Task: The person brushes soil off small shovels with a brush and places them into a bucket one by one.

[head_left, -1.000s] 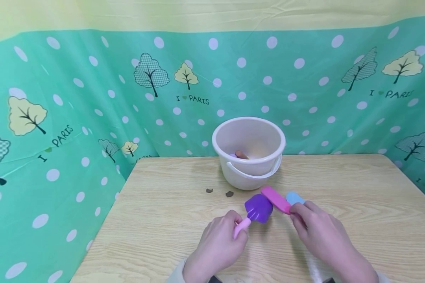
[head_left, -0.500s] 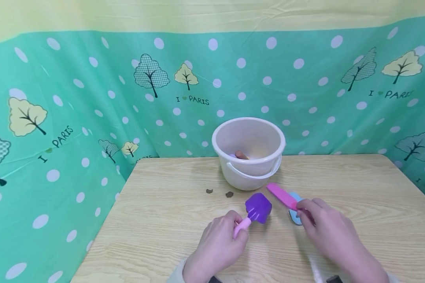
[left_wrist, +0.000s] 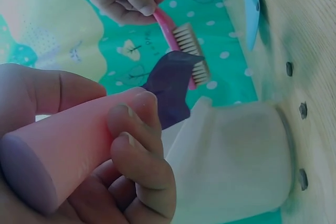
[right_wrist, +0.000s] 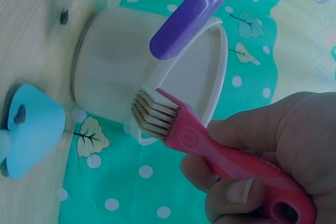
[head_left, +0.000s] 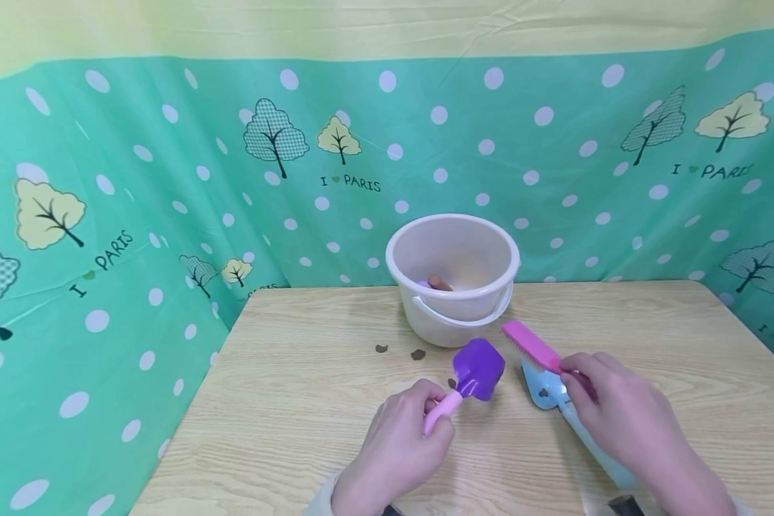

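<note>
My left hand [head_left: 403, 437] grips the pink handle of a toy shovel [head_left: 479, 367], its purple blade held above the table and angled away from me. Curled around a pink brush [head_left: 532, 347] is my right hand [head_left: 626, 416]; pale bristles [right_wrist: 155, 114] show in the right wrist view. Below the brush lies a light blue toy shovel [head_left: 542, 387], with a small dark piece [right_wrist: 20, 114] on its blade. Small dark pieces [head_left: 418, 354] lie on the wood near the bucket, one partly behind the purple blade in the head view.
A white bucket [head_left: 454, 322] with its handle hanging down stands at the back of the wooden table [head_left: 284, 401]. A brown thing [head_left: 438, 283] and others lie inside it. Behind hangs a green dotted curtain [head_left: 335, 215].
My right hand has moved right with the brush, away from the purple blade, uncovering more of the blue shovel. The purple shovel has tipped slightly up and to the right.
</note>
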